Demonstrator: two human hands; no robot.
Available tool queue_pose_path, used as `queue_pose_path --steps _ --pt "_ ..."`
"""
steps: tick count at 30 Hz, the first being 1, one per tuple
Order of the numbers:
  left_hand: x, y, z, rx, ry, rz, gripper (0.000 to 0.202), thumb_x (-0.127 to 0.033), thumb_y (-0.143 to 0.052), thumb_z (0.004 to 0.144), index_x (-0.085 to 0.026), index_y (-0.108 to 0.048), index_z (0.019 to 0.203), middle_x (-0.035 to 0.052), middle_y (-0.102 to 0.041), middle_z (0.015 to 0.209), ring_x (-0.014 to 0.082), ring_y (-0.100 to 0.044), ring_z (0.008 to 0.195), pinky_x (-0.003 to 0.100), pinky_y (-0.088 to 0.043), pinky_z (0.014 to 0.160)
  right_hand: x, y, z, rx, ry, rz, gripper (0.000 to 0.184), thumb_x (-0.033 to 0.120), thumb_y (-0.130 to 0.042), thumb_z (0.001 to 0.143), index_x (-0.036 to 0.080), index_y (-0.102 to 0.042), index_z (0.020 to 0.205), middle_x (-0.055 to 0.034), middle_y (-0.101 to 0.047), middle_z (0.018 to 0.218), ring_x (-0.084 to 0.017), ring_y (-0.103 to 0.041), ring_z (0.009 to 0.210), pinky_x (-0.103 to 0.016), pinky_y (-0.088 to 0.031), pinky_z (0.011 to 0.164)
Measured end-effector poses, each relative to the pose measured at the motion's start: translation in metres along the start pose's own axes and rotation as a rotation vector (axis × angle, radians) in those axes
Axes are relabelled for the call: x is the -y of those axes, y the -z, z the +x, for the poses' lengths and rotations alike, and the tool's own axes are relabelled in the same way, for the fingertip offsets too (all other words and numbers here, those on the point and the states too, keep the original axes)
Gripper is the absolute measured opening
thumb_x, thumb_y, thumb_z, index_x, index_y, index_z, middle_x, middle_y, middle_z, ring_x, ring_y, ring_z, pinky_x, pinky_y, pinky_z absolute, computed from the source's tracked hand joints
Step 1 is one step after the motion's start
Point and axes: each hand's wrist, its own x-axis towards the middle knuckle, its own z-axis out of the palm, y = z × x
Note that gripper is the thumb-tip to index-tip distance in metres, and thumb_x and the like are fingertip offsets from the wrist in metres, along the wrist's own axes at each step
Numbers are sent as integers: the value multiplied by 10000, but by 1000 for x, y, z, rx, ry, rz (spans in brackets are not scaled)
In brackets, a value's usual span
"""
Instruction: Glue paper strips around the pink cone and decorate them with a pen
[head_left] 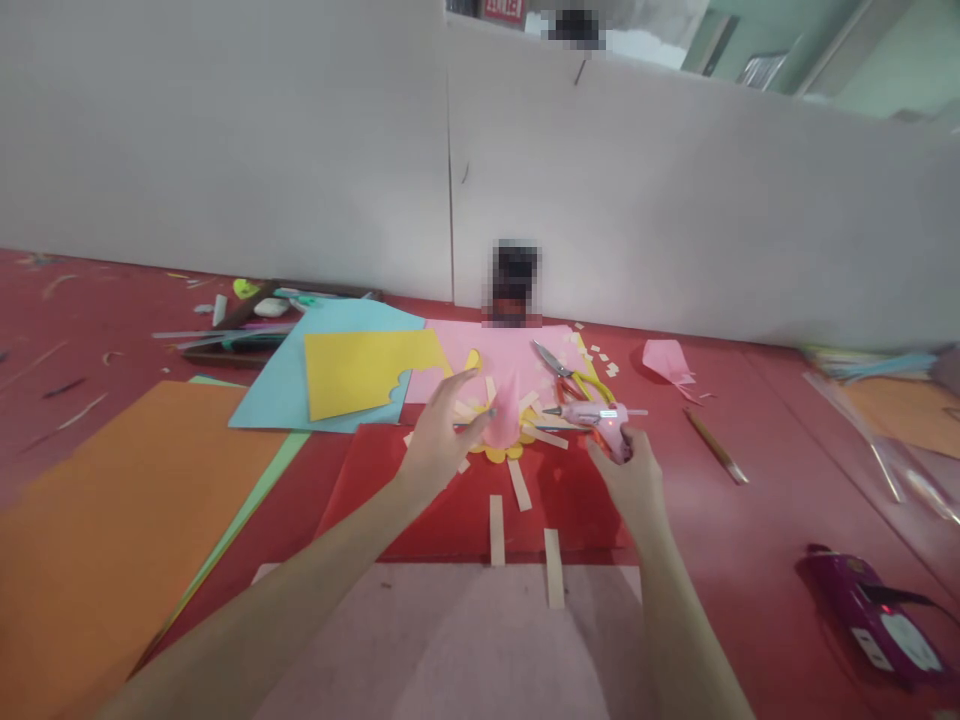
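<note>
One pink paper cone (504, 418) stands upright on a yellow scalloped disc (499, 455). The left hand (439, 435) has its grip pinched on the cone's left side. Just to the right, the right hand (634, 478) has its grip wrapped around a glossy pink glue gun (596, 414), which lies level with its nozzle pointing left at the cone. Cream paper strips (496, 528) lie on the red sheet (442, 515).

Right of my right hand (634, 478) the red table (757, 520) lies open as far as the pencil (716, 448). Ahead, scissors (571, 374) and the partition (675, 220) bar the way; paper strips (518, 485) litter the near side.
</note>
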Motion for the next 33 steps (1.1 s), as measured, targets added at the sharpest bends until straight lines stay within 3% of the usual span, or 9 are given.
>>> queue_pose_path --steps 1,3,5,8,18,33 --pt "2 3 -6 -38 -2 32 332 -304 -504 839 -243 -474 1164 57 -539 1185 208 -496 1128 367 -429 926 1 -1 -2 17 20 -33 500 517 -577 637 190 -521 1012 -49 -589 860 -203 -546 766 -283 -403 640" --pt "6 8 -20 0 -51 109 195 -275 -470 860 -235 -539 1038 46 -578 1075 196 -543 1033 358 -460 865 5 -3 -7 54 56 -105 467 498 -561 654 203 -513 1013 -56 -601 900 -213 -559 796 -285 -399 633" --pt "11 7 -34 79 -168 201 172 -262 -479 859 -232 -559 1008 40 -599 1022 204 -542 1014 381 -451 866 10 -5 -13 97 87 -163 428 472 -548 672 213 -506 1010 -57 -604 934 -216 -569 825 -280 -395 627" --pt "17 2 -45 157 -208 260 157 -238 -468 866 -226 -581 973 39 -605 1009 198 -549 991 389 -453 857 18 -5 -20 173 113 -231 382 439 -537 690 227 -494 1004 -41 -603 957 -200 -578 826 -266 -387 613" --pt "18 -1 -47 265 -147 231 191 -216 -441 870 -251 -622 921 8 -630 1060 182 -557 1003 405 -434 894 22 -8 -30 204 163 -311 305 392 -506 706 236 -472 966 -24 -603 937 -194 -579 795 -260 -374 581" --pt "18 -1 -46 296 -127 228 224 -194 -431 873 -249 -619 981 7 -623 1091 179 -546 1027 393 -422 904 17 -12 -31 190 192 -307 293 389 -475 737 221 -467 978 -59 -591 959 -218 -572 821 -274 -375 593"
